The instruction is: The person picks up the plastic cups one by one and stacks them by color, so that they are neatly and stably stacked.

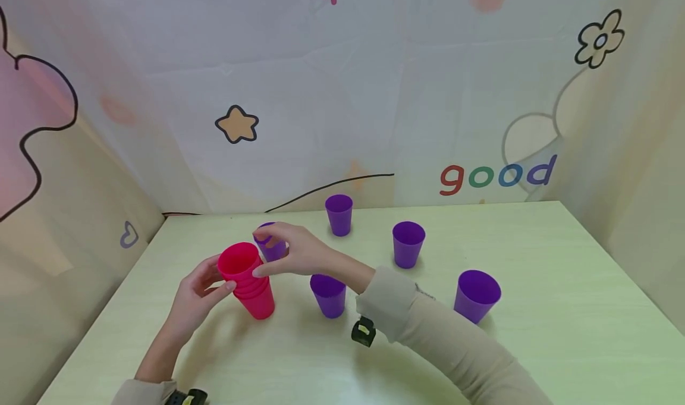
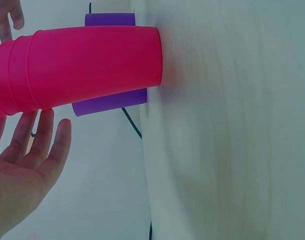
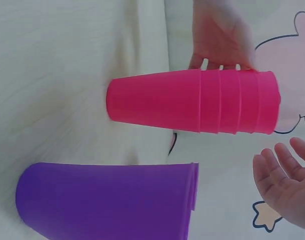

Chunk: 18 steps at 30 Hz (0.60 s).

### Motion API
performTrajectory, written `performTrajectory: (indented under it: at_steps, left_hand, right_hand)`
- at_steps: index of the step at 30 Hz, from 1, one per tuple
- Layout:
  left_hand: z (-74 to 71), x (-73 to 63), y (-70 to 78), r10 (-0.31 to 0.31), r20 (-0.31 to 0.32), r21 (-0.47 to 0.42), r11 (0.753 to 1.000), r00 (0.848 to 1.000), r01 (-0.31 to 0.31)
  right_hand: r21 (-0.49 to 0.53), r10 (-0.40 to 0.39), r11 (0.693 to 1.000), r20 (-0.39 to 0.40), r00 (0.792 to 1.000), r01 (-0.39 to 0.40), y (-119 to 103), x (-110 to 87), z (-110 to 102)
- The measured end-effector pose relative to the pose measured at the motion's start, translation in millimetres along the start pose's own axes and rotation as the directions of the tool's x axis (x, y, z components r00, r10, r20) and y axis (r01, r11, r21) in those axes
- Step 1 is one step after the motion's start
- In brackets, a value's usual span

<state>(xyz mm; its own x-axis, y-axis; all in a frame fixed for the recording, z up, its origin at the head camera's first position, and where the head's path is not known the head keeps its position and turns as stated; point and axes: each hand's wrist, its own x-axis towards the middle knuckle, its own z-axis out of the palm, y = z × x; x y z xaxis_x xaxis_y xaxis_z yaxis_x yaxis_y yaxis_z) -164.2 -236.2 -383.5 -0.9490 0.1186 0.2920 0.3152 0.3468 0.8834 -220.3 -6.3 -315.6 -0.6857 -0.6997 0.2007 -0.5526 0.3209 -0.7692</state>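
Note:
A stack of several nested pinkish-red cups (image 1: 257, 303) is upright at the left of the table, its base down at the tabletop. My left hand (image 1: 194, 301) holds it near the top, thumb on the near side and fingers round the far side. Beside the stack's rim is my right hand (image 1: 299, 251), palm facing it, with thumb and fingers spread apart. In the head view its thumb overlaps the uppermost cup. In the right wrist view, a gap shows between the right fingers (image 3: 275, 170) and the stack. A purple cup (image 1: 274, 251) behind is partly covered by the right hand.
Another purple cup (image 1: 330, 301) stands right of the stack, under the right forearm. Further purple cups stand at the back (image 1: 339, 217), the middle right (image 1: 408, 249) and the right (image 1: 475, 301). A printed cloth (image 1: 321, 96) hangs behind the pale table (image 1: 562, 333).

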Motion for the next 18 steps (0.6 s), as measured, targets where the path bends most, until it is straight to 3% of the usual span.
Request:
performTrajectory:
  at_steps: [8,18]
  left_hand:
    - [-0.1,1.0,-1.4,-0.008,0.0,0.012,1.0,1.0,0.008]
    - [0.6,-0.1,0.4,-0.029,-0.013,0.002,1.0,0.999,0.029]
  right_hand:
    - [0.045,0.015,0.999,-0.044,0.999,-0.013,-4,-27.6,-15]
    - [0.113,-0.024,0.993,-0.087,0.996,0.034,-4,-55.1,-36]
